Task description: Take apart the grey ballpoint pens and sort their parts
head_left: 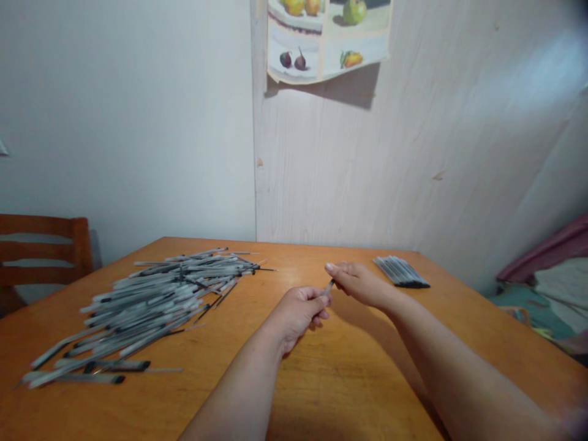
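Note:
My left hand [304, 311] is closed round a thin whitish pen part [327, 288] above the middle of the table. My right hand [351, 280] pinches the dark upper end of the same part, just up and to the right of my left hand. On the left lies a large loose pile of translucent pen barrels and dark thin pieces [156, 294], pointing mostly the same way. A neat row of pens with black ends [400, 272] rests at the right, beyond my right forearm.
The wooden table [321, 392] reaches back to a pale wall, where a sheet of fruit paintings [328, 40] hangs. A wooden chair [43, 251] stands at the left. Cloths [565, 288] lie at the far right, past the table edge.

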A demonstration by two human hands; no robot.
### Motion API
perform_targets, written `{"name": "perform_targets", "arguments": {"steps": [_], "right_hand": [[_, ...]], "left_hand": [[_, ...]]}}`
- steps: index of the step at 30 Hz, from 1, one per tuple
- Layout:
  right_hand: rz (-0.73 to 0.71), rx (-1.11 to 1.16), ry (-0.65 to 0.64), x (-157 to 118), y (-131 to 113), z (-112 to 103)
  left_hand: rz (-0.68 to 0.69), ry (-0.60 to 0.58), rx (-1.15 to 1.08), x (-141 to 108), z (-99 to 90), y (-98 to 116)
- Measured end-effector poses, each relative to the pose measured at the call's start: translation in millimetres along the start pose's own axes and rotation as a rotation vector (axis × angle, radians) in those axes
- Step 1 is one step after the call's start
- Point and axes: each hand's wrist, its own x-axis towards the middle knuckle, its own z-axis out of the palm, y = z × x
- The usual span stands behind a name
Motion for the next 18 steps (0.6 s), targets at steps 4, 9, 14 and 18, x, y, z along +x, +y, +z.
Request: {"name": "perform_targets", "arguments": {"steps": [4, 9, 14, 18], "right_hand": [[0.038, 0.154, -0.063, -4.9, -3.2, -7.2], [0.056, 0.181, -0.114, -6.7, -0.2, -9.6], [0.010, 0.036, -0.088, -5.1, 2.1, -6.9], [-0.026, -0.080, -0.038, -1.1, 3.9, -1.8]], "left_hand": [[-0.017, 0.009, -0.001, 0.5, -1.2, -0.1], [-0.015, 0.000, -0.008, -1.4, -0.7, 0.3], [0.005, -0.001, -0.005, -2.1, 1.2, 0.6], [0.016, 0.017, 0.028, -0.6, 1.5, -0.7]]}}
